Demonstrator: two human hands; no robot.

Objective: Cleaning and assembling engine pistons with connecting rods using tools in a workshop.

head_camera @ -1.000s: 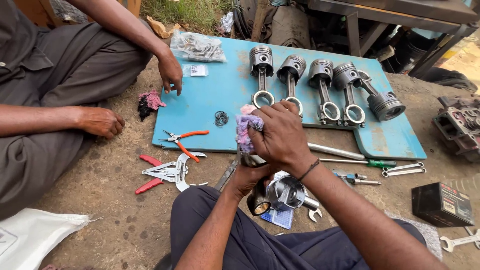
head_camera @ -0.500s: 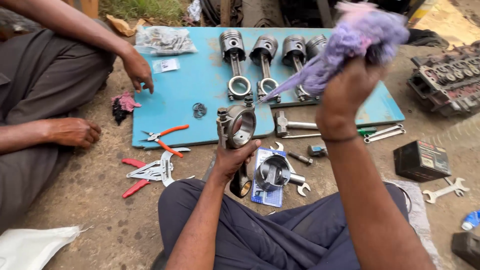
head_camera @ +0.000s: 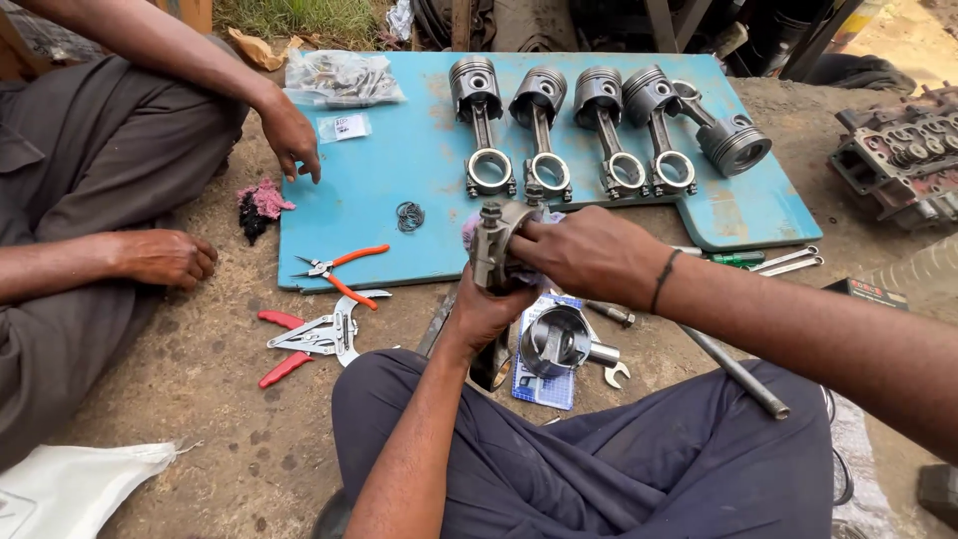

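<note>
Left hand (head_camera: 489, 304) rises from below, fingers closed around a grey metal connecting rod (head_camera: 491, 245) held upright above the lap, near the blue board's (head_camera: 399, 160) front edge. Right hand (head_camera: 589, 255) reaches in from the right, clenched on a purple rag (head_camera: 469, 232) pressed against the rod. Five grey pistons with rods (head_camera: 477, 120) lie on the board. Two red-handled pliers (head_camera: 334, 268) lie nearby.
</note>
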